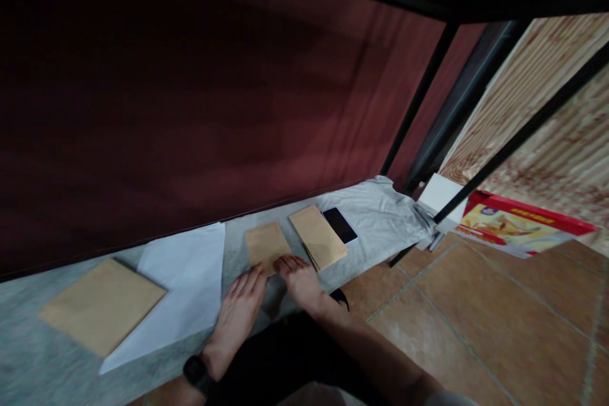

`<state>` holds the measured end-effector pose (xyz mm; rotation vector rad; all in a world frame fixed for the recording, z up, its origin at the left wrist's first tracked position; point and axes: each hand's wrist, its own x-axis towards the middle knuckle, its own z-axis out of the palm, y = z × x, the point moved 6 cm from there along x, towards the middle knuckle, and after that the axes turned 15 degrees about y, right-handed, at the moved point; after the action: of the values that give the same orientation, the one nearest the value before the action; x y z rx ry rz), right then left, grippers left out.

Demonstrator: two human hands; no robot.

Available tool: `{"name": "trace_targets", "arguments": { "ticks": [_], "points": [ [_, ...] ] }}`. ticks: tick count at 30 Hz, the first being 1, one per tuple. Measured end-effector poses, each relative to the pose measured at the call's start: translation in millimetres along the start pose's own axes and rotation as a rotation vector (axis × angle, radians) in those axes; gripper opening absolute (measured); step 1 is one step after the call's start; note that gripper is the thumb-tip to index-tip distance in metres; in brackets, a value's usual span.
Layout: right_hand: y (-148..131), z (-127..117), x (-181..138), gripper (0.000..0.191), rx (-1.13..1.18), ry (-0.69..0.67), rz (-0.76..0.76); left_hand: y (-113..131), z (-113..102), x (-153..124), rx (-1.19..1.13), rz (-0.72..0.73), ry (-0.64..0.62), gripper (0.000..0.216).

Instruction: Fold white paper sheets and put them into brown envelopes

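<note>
Two hands (240, 301) (301, 280) — one paper (266, 241) (brown) beneath

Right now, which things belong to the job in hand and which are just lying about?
In the job:
small brown paper, left hand and right hand on it
likely: layered brown paper, left brown paper, white sheet

Probably lying about:
phone
red package

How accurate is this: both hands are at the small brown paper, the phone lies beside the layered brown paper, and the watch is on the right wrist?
No: the head view shows the watch on the left wrist, not the right. The rest stands: left hand and right hand at the small brown paper, phone beside the layered brown paper.
</note>
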<state>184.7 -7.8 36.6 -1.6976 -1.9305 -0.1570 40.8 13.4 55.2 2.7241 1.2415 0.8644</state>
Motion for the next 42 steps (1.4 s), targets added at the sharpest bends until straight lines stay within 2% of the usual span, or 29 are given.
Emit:
{"name": "trace_targets", "arguments": {
  "ticks": [1,3,5,6,8,10,12,15,21,25,27,31,34,37,40,42],
  "points": [
    [3,-11,5,0.04,0.047,0.048,0.045,-4,-9,4,-0.072,-0.079,0.126,0.041],
    [12,-33,12,0.045,0.227,0.162,0.176,-16,-21,9,-0.243,-0.308,0.344,0.068],
    [24,-48,13,0.036,0.492,0.284,0.369,-28,-13,6,-0.481,-0.627,0.426,0.088],
    [29,-51,12,0.031,0.638,0.336,0.473,-31,-2,2,-0.635,-0.804,0.406,0.091],
    [34,-47,6,0.027,0.943,0.396,0.668,-24,27,-8,-0.983,-1.143,0.271,0.083],
    [32,-36,-1,0.03,1.23,0.388,0.829,-1,51,-15,-1.313,-1.341,0.086,0.065],
    [26,-25,-8,0.036,1.43,0.354,0.949,22,61,-14,-1.541,-1.364,-0.006,0.05],
    [18,-17,-18,0.036,1.525,0.321,1.008,39,64,-8,-1.642,-1.299,0.053,0.041],
    [15,-16,-21,0.028,1.403,0.325,0.962,39,64,-1,-1.51,-1.284,0.11,0.044],
    [22,-20,-18,0.029,1.324,0.368,0.944,33,56,2,-1.366,-1.178,0.142,0.047],
    [27,-23,-17,0.036,1.302,0.39,0.936,32,53,4,-1.292,-1.118,0.136,0.049],
    [36,-24,-17,0.04,1.294,0.312,0.913,35,51,6,-1.209,-1.084,0.067,0.051],
    [47,-39,-19,0.036,1.038,0.388,0.797,37,51,6,-1.264,-1.158,0.009,0.056],
    [47,-59,-17,0.032,0.675,0.408,0.495,44,50,11,-1.479,-1.231,-0.048,0.064],
    [39,-67,-19,0.046,0.356,0.356,0.202,52,46,18,-1.697,-1.276,-0.071,0.063],
    [37,-65,-22,0.049,0.214,0.345,0.107,54,44,19,-1.696,-1.311,-0.04,0.057]
  ]
}}
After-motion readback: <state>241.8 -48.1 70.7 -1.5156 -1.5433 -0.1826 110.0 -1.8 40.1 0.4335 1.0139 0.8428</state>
